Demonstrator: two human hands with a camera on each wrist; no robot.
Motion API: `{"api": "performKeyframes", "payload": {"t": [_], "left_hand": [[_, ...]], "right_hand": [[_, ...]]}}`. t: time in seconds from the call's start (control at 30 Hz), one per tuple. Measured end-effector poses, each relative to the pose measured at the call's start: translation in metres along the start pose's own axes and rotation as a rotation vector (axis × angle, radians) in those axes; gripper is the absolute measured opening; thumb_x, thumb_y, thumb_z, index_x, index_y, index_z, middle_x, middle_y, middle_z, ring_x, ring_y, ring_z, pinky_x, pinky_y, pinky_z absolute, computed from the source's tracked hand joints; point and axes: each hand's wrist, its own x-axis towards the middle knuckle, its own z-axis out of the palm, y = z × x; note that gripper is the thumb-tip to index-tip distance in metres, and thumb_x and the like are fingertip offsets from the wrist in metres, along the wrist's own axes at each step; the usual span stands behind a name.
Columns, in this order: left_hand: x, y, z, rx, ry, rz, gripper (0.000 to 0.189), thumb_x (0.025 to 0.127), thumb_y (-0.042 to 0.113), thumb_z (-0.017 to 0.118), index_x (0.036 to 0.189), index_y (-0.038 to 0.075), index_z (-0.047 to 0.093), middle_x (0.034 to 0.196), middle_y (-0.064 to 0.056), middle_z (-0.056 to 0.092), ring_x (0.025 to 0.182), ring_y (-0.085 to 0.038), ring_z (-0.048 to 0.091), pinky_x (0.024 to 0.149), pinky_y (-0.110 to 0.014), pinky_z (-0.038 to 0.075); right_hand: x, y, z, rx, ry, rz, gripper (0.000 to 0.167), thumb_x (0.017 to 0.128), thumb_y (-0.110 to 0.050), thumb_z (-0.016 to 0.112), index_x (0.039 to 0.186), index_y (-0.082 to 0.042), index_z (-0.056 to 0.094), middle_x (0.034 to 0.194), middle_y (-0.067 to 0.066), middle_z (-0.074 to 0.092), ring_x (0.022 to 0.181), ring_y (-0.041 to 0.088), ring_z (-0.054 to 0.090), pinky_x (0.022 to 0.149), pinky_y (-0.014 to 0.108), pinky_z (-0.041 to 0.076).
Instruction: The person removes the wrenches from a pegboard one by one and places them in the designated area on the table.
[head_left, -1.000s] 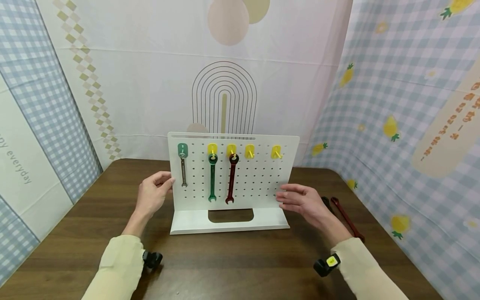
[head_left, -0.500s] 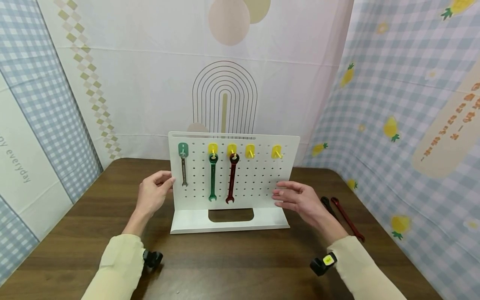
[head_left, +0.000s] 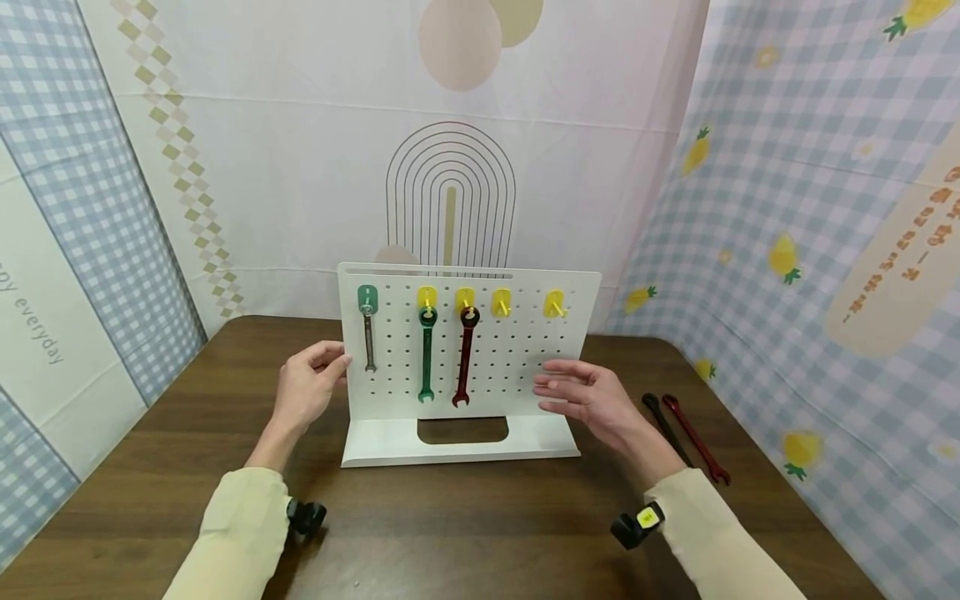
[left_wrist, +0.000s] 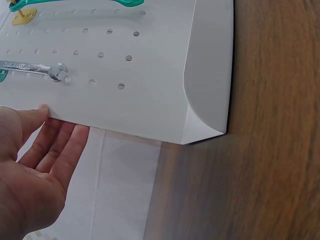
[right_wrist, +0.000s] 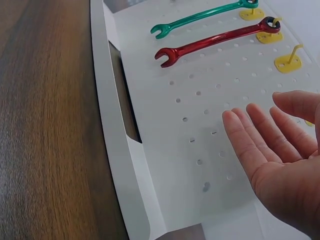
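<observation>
A white pegboard stand (head_left: 517,358) stands upright on the table. From its hooks hang a small silver wrench (head_left: 369,343), a green wrench (head_left: 427,358) and a dark red wrench (head_left: 466,358). My left hand (head_left: 306,382) pinches the board's left edge; in the left wrist view the thumb (left_wrist: 37,115) lies at the front and the fingers reach behind. My right hand (head_left: 592,400) is in front of the board's lower right part, fingers extended and holding nothing. In the right wrist view its palm faces up beside the rows of holes.
Two yellow hooks, one near the middle (head_left: 501,303) and one at the right (head_left: 554,304), carry no wrench. On the table right of my right arm lie a black wrench (head_left: 666,427) and another red wrench (head_left: 697,440). Printed cloth (head_left: 300,183) hangs behind the table.
My right hand has shifted left across the front of the board, away from its right edge. The left hand has stayed on the left edge, and the hanging wrenches keep their places.
</observation>
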Motion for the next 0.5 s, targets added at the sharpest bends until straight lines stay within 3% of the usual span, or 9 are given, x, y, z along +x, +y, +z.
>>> {"api": "performKeyframes", "payload": {"t": [0.5], "left_hand": [[0.0, 0.0, 0.0, 0.003, 0.004, 0.005, 0.027, 0.107, 0.016, 0.065, 0.126, -0.002, 0.071, 0.117, -0.025, 0.073, 0.087, -0.013, 0.071, 0.073, -0.012, 0.06]], "right_hand": [[0.005, 0.0, 0.012, 0.034, -0.006, 0.001, 0.057, 0.101, -0.001, 0.067, 0.152, 0.01, 0.044, 0.14, 0.022, 0.066, 0.121, 0.027, 0.073, 0.1, 0.041, 0.062]]}}
